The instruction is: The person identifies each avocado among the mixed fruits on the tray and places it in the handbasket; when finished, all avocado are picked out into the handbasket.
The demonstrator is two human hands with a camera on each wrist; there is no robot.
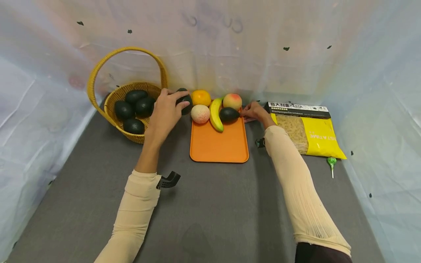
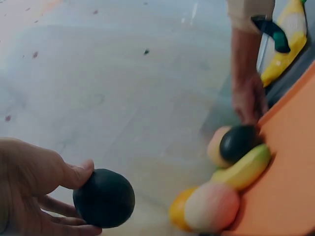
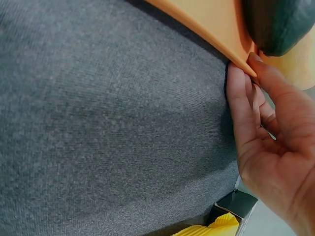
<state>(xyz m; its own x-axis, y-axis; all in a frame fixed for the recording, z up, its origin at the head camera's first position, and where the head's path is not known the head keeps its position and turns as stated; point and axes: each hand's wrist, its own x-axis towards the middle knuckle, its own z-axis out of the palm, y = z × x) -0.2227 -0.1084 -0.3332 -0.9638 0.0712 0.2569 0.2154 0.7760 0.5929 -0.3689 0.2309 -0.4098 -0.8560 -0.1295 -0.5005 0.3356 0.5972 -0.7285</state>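
My left hand (image 1: pixel 166 113) holds a dark green avocado (image 1: pixel 186 105) between thumb and fingers, just right of the wicker basket's rim; the left wrist view shows the same avocado (image 2: pixel 104 198) raised clear of the tray. With thumb above and fingers below, my right hand (image 3: pixel 275 132) pinches the edge of the orange tray (image 1: pixel 218 148) near its back right corner. On that tray are a banana (image 1: pixel 215 115), a second avocado (image 1: pixel 229 114), a peach (image 1: pixel 232 101) and a pale speckled round fruit (image 1: pixel 200 114). An orange (image 1: pixel 201 97) sits at the back left corner.
The yellow wicker basket (image 1: pixel 110 100), its tall handle upright, stands at the left with several avocados inside. To the right lie a yellow pasta bag (image 1: pixel 320 137), a black-and-white pasta box (image 1: pixel 299 110) and a green lollipop (image 1: pixel 332 161). Plastic sheeting (image 1: pixel 210 47) closes off the back.
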